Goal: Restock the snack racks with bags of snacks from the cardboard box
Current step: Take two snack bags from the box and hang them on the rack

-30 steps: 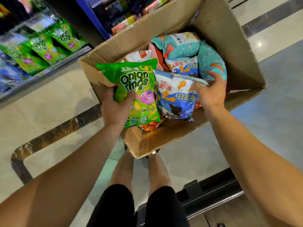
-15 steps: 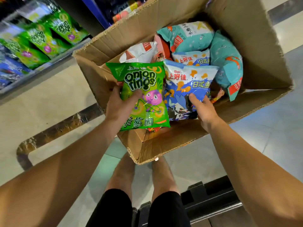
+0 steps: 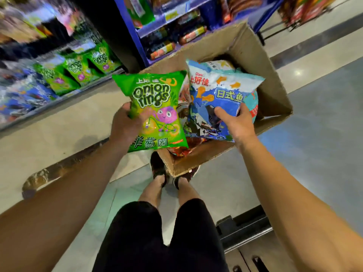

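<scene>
Left hand [image 3: 125, 124] gripping green onion rings bag [image 3: 155, 107], right hand [image 3: 235, 122] clamped on blue fish snack bag [image 3: 218, 99] — both bags held above open cardboard box [image 3: 271, 89], more bags inside; snack rack [image 3: 64, 79] at left.

The green bag [image 3: 155, 107] reads "onion rings"; the blue bag [image 3: 218, 99] apparently "Oishi 上好佳 日式鱼".

Single head-worn wide-angle view, looking steeply down and forward, close above the cardboard box [image 3: 253, 55], floor [image 3: 59, 134] and snack racks [image 3: 64, 75].
</scene>
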`<act>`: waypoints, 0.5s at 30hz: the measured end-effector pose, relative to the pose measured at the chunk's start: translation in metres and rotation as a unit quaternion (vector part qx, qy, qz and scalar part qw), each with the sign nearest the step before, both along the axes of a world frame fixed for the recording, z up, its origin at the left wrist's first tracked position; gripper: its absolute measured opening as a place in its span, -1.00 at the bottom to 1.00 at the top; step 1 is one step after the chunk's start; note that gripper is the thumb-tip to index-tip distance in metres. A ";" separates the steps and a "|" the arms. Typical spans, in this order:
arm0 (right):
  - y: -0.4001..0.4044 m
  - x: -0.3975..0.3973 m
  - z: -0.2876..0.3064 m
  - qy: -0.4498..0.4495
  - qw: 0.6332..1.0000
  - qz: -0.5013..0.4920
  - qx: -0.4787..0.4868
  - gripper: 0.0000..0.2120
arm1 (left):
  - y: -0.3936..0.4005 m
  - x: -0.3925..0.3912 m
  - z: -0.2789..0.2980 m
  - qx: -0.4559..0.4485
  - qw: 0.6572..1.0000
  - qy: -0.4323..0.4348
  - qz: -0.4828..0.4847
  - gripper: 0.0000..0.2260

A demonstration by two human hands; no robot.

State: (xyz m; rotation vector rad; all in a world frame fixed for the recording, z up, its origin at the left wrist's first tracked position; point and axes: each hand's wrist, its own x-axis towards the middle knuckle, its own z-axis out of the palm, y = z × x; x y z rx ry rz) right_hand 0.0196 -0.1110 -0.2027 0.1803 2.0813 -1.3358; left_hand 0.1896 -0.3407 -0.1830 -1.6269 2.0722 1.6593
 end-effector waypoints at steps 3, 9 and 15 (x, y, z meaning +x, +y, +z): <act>-0.016 0.019 0.041 0.017 1.000 0.002 -0.018 -0.52 | -0.019 0.026 0.045 -0.034 0.999 0.027 0.002 -0.79; -0.064 0.038 0.111 0.063 0.992 0.095 -0.050 -0.56 | -0.047 0.083 0.120 -0.077 0.994 0.053 0.051 -0.74; -0.148 0.061 0.196 0.114 0.966 0.194 -0.130 -0.58 | -0.083 0.156 0.194 -0.118 0.972 0.104 0.172 -0.77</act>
